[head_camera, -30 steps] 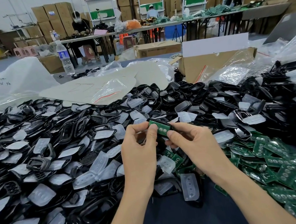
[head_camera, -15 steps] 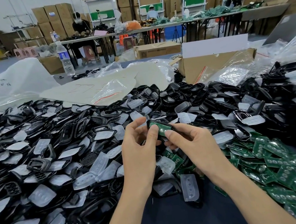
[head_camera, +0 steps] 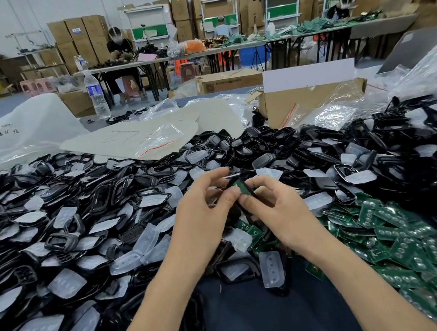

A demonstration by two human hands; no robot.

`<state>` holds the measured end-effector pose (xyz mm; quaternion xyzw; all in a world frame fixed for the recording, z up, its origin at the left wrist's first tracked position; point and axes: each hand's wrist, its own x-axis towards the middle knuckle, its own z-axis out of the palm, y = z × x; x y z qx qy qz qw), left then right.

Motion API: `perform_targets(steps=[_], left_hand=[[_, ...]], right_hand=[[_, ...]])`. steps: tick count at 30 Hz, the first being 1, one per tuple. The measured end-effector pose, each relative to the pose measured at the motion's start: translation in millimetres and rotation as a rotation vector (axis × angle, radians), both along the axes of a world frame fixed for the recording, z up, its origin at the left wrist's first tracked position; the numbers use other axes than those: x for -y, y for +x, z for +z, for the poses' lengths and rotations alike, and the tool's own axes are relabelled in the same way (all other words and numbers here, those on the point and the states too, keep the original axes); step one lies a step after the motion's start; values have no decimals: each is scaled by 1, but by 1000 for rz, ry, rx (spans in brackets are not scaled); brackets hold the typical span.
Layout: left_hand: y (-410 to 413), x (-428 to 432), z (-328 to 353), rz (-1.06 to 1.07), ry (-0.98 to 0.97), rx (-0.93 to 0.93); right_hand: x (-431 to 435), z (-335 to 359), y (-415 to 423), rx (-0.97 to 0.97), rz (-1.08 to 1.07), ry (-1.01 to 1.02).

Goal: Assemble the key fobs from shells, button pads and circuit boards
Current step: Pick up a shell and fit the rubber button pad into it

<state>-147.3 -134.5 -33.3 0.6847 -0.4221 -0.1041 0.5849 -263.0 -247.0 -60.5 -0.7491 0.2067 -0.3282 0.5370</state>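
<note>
left hand [head_camera: 204, 214] and right hand [head_camera: 279, 213] both pinch one black shell [head_camera: 251, 192], green circuit board [head_camera: 240, 185] in it (blurred), above mid desk [head_camera: 260, 326] | loose green boards [head_camera: 394, 242] heaped toward right edge | open cardboard box [head_camera: 301, 104] at far edge, clear plastic bags [head_camera: 335, 111] at its opening

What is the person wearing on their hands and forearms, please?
Nothing visible: the left hand and right hand are bare, without gloves or rings, and both forearms are uncovered down to the picture's edge, with no sleeve, watch or bracelet.
</note>
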Motion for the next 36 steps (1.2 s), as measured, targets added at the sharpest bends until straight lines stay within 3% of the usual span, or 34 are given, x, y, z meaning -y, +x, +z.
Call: perform_targets(steps=[2, 6, 8, 12, 16, 24, 31, 36], left_hand=[[-1, -8, 2, 30, 41, 75], [-14, -26, -12, -115, 362, 300], [-11, -33, -14, -106, 427, 359], [23, -45, 3, 72, 456, 351], [55, -54, 16, 115, 523, 312], [85, -30, 22, 137, 624, 368], [93, 12, 22, 155, 833, 462], [100, 30, 20, 173, 835, 490]], right_hand=[[4, 3, -1, 42, -63, 52], [15, 12, -5, 152, -182, 233], [17, 18, -7, 199, -200, 306], [17, 27, -4, 254, -156, 430], [15, 40, 12, 306, -149, 515], [14, 48, 37, 332, -182, 538], [23, 43, 43, 310, -197, 533], [28, 36, 44, 305, -211, 513]])
